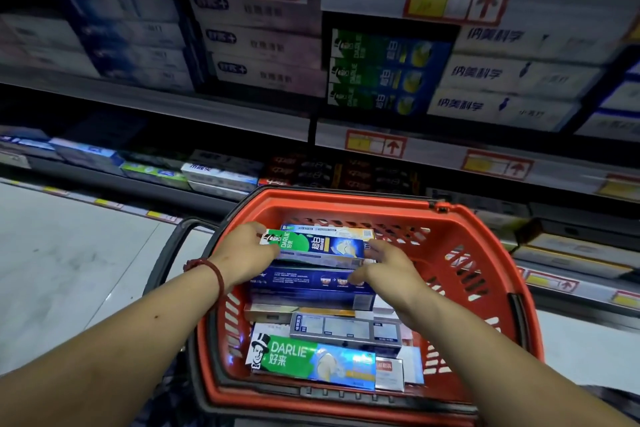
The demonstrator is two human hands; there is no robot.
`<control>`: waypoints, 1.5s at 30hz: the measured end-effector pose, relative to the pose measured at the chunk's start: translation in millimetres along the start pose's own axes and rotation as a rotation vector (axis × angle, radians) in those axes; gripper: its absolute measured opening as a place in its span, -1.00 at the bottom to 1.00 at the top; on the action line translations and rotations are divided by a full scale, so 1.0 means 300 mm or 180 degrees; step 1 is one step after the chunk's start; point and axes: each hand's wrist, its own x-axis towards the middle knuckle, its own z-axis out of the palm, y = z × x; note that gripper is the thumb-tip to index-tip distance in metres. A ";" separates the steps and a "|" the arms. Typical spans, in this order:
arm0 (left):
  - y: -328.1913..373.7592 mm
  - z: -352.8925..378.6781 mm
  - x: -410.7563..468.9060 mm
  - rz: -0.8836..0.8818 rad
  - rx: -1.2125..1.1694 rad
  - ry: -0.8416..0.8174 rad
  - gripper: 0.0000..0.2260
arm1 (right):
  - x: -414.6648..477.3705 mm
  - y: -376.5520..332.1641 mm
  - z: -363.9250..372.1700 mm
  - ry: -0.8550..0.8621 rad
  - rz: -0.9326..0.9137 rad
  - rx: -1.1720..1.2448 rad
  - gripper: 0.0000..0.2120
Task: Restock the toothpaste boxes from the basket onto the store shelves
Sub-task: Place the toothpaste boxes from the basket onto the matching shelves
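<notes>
The left hand point(249, 253) and the right hand point(388, 270) each hold one end of a green and blue toothpaste box point(318, 246), with fingers curled round it. The box is just above the other boxes in the red basket point(485, 229). Right under the hands lies a dark blue box point(304, 282). Closer to the person than the hands lies another green box point(311, 360). A red band point(211, 270) is on the left wrist. Past the hands stand the store shelves point(242, 114), long and dark, full of stacked boxes. Up past the right hand, a stack of green boxes point(381, 73) sits on a shelf. Red and yellow price tags point(375, 144) hang on the shelf edges. Left of the left hand is a pale, shiny floor point(69, 253).
</notes>
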 end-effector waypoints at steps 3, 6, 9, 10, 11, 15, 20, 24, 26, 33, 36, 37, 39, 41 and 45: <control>0.016 0.003 -0.009 0.0050 -0.0438 0.0139 -0.59 | -0.013 -0.009 -0.027 0.0180 -0.0016 0.0374 -0.64; 0.025 0.001 -0.026 0.0167 -0.0781 0.0307 -0.67 | -0.022 -0.020 -0.055 0.0342 -0.0106 0.0716 -0.61; 0.037 -0.016 -0.051 0.0214 -0.1243 0.0382 -0.66 | -0.042 -0.043 -0.073 0.0509 -0.0105 0.1000 -0.55; 0.041 -0.023 -0.054 0.0238 -0.1421 0.0424 -0.67 | -0.047 -0.048 -0.077 0.0542 -0.0145 0.1049 -0.54; 0.048 -0.034 -0.063 0.0263 -0.1594 0.0462 -0.69 | -0.056 -0.059 -0.081 0.0565 -0.0203 0.1109 -0.52; 0.054 -0.066 -0.060 0.0613 -0.1904 0.0628 -0.65 | -0.093 -0.117 -0.111 0.0663 -0.0387 0.1234 -0.51; 0.142 -0.162 -0.106 0.1038 -0.1812 0.0769 -0.64 | -0.119 -0.234 -0.162 0.0658 -0.0558 0.1492 -0.59; 0.254 -0.285 -0.137 0.1364 -0.1766 0.1046 -0.63 | -0.157 -0.390 -0.174 0.0761 -0.0962 0.1470 -0.58; 0.299 -0.358 -0.125 0.1462 -0.1826 0.1149 -0.57 | -0.184 -0.476 -0.181 0.0727 -0.1179 0.1424 -0.58; 0.444 -0.585 -0.104 0.1724 -0.2203 0.1494 -0.61 | -0.239 -0.762 -0.200 0.1046 -0.1787 0.0958 -0.60; 0.527 -0.676 -0.075 0.1824 -0.2342 0.1561 -0.60 | -0.269 -0.880 -0.216 0.1121 -0.2031 0.0758 -0.62; 0.559 -0.705 -0.066 0.1835 -0.2348 0.1566 -0.60 | -0.275 -0.916 -0.225 0.1126 -0.2074 0.0704 -0.62; 0.617 -0.761 -0.051 0.1904 -0.2337 0.1609 -0.61 | -0.270 -0.980 -0.242 0.1176 -0.2120 0.0579 -0.61; 0.664 -0.810 -0.032 0.2014 -0.2311 0.1677 -0.63 | -0.250 -1.030 -0.254 0.1246 -0.2132 0.0559 -0.55; 0.718 -0.871 0.025 0.2040 -0.2360 0.1682 -0.66 | -0.213 -1.098 -0.272 0.1236 -0.2184 0.0580 -0.46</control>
